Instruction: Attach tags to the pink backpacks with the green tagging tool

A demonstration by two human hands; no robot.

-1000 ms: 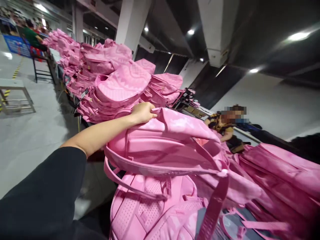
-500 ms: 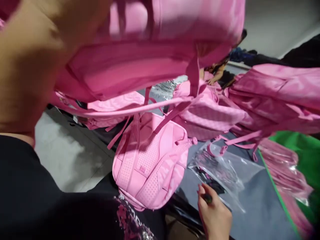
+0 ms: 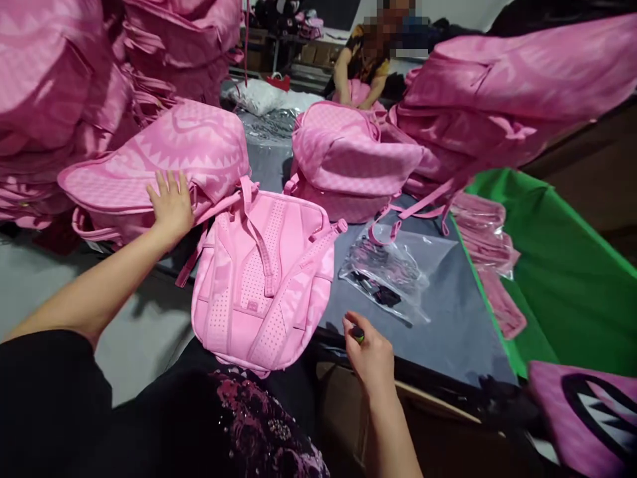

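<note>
My left hand (image 3: 172, 204) lies with spread fingers on top of a pink patterned backpack (image 3: 199, 143) at the left. Just in front of me, a second pink backpack (image 3: 291, 302) leans at the table edge, its padded back and shoulder straps facing up. To its right, my right hand (image 3: 371, 352) is closed around a small black tool (image 3: 357, 333) with a green part. Most of that tool is hidden in the fist, so its kind does not show. A clear plastic bag (image 3: 398, 255) with dark items inside lies beyond this hand.
Tall piles of pink backpacks (image 3: 44, 86) rise at the left. More stand across the grey table (image 3: 458, 312), one upright backpack (image 3: 358, 166) near the middle. A green bin (image 3: 562, 245) holds wrapped pink pieces (image 3: 482, 226). Another person (image 3: 368, 73) works at the far side.
The pink backpack raised close before the camera has come down and away. My left hand now rests on a backpack at the left. My right hand still grips the small tool.
</note>
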